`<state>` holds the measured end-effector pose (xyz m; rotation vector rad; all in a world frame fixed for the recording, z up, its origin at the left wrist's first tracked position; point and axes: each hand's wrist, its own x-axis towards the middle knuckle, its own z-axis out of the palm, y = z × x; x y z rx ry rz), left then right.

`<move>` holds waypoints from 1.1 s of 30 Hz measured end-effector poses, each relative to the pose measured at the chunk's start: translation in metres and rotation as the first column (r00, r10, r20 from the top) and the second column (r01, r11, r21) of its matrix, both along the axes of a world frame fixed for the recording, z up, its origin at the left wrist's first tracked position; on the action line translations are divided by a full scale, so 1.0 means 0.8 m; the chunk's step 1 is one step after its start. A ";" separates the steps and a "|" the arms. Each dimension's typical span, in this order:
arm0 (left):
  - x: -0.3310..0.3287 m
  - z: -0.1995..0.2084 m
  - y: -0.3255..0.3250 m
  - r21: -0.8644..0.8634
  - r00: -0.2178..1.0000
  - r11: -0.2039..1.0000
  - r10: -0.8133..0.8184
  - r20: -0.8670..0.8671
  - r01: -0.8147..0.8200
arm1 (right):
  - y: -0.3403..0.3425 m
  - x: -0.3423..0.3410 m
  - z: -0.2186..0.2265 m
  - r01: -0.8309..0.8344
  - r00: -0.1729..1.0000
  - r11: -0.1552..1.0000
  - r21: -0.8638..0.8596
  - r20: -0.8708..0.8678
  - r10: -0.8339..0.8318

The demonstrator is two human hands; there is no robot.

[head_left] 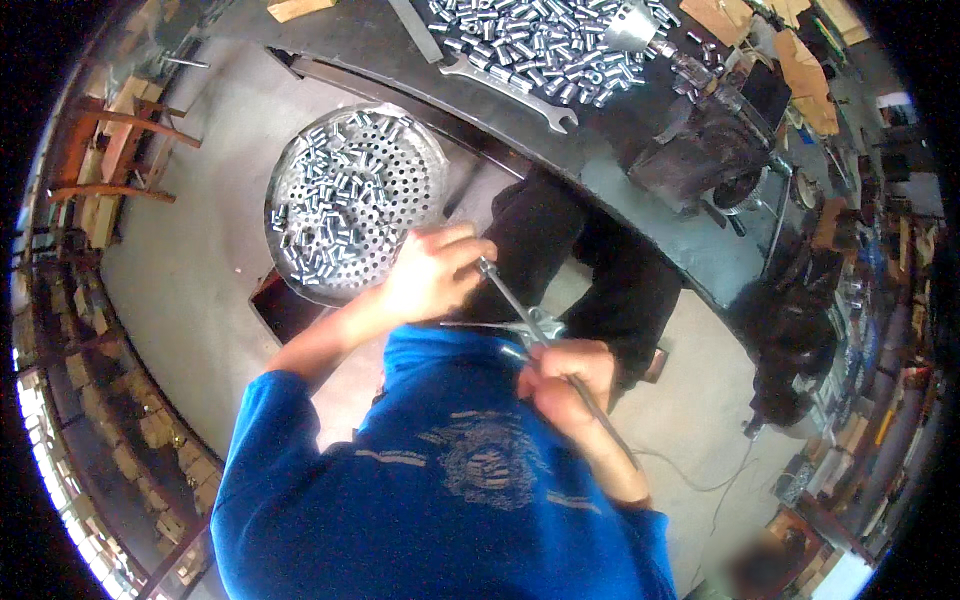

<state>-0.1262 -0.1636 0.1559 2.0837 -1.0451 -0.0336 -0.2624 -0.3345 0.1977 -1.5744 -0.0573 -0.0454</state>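
My right hand (pixel 575 380) is closed round a long, thin grey metal rod (pixel 510 297), which slants from near my left fingertips down past my right wrist. A small shiny metal piece (pixel 514 353) shows beside the right fingers. My left hand (pixel 435 265) is closed, its fingers pinched at the rod's upper end around a small metal cylinder (pixel 487 266), mostly hidden. Below the left hand, a thin pointed metal strip (pixel 488 325) lies across my lap by a crumpled, shiny item I cannot make out. A round perforated metal pan (pixel 425 165) with many small metal cylinders stands just beyond my left hand.
On the dark workbench (pixel 600 150) ahead lie a heap of metal cylinders (pixel 540 45), an open-ended wrench (pixel 510 92) and a flat metal bar (pixel 415 30). A dark machine (pixel 705 150) stands to the right. Wooden stools (pixel 125 150) stand at left; a cable (pixel 700 487) trails on the floor.
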 end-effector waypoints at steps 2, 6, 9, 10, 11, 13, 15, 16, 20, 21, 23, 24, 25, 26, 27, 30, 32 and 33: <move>-0.006 0.001 -0.004 -0.012 0.998 1.000 -0.023 0.053 0.023 | 0.000 0.010 -0.002 -0.027 0.999 0.999 0.028 -0.038 0.028; -0.015 0.009 -0.023 -0.086 0.995 0.991 -0.097 0.039 0.100 | 0.005 0.033 -0.019 -0.006 0.999 0.993 -0.117 -0.042 0.001; -0.013 0.009 -0.032 -0.093 0.982 0.981 -0.160 0.103 0.169 | 0.005 0.036 -0.032 0.009 0.999 0.996 -0.089 0.036 -0.006; -0.007 0.009 -0.034 -0.074 0.979 0.983 -0.154 0.134 0.165 | -0.001 0.033 -0.024 0.013 1.000 0.992 -0.123 -0.017 -0.015; -0.001 0.008 -0.035 -0.055 0.975 0.986 -0.149 0.165 0.160 | -0.007 0.027 -0.029 0.023 0.999 0.997 -0.080 0.036 -0.021; 0.026 0.006 -0.035 0.037 0.962 0.992 -0.124 0.243 0.118 | -0.020 0.010 -0.037 0.096 0.988 0.994 -0.060 0.130 -0.088; 0.062 0.013 -0.046 0.156 0.933 0.984 -0.134 0.334 0.086 | -0.021 -0.006 -0.022 0.282 0.958 0.959 0.011 0.051 -0.282; 0.088 0.016 -0.059 0.121 0.920 0.990 -0.114 0.374 0.073 | -0.027 -0.012 -0.015 0.279 0.958 0.960 0.005 0.069 -0.278; 0.224 0.043 -0.121 -0.066 0.923 0.994 0.111 0.367 -0.093 | -0.028 -0.017 0.002 0.226 0.973 0.972 0.067 0.021 -0.228; 0.252 0.057 -0.130 -0.114 0.927 0.980 0.189 0.324 -0.160 | -0.028 -0.016 0.000 0.211 0.978 0.978 0.004 0.002 -0.211; 0.259 0.103 -0.142 -0.301 0.979 0.934 0.161 -0.124 -0.192 | -0.032 -0.016 -0.020 0.201 0.979 0.977 0.069 0.009 -0.202; 0.253 0.106 -0.141 -0.411 0.990 0.903 0.082 -0.114 -0.122 | -0.031 -0.013 -0.017 0.245 0.969 0.968 0.052 -0.013 -0.245; 0.243 0.106 -0.137 -0.517 0.995 0.854 0.010 -0.097 -0.059 | -0.030 -0.010 -0.015 0.284 0.959 0.958 0.033 -0.034 -0.283; 0.219 0.102 -0.129 -0.467 0.997 0.883 0.006 -0.079 -0.042 | -0.033 -0.010 -0.025 0.294 0.956 0.949 0.115 -0.044 -0.291; 0.187 0.100 -0.115 -0.360 0.993 0.933 -0.031 -0.113 -0.011 | -0.031 -0.006 -0.022 0.337 0.941 0.935 0.111 -0.057 -0.332; 0.097 0.079 -0.074 -0.120 0.850 0.990 -0.126 -0.511 0.075 | -0.035 0.001 -0.035 0.313 0.949 0.948 0.057 0.023 -0.315; 0.049 0.044 -0.047 -0.141 0.682 0.982 -0.186 -0.708 0.122 | -0.039 0.004 -0.049 0.257 0.966 0.966 -0.014 0.009 -0.257; 0.027 0.035 -0.041 -0.232 0.614 0.960 -0.278 -0.738 0.155 | -0.043 0.004 -0.060 0.222 0.975 0.974 -0.048 0.004 -0.222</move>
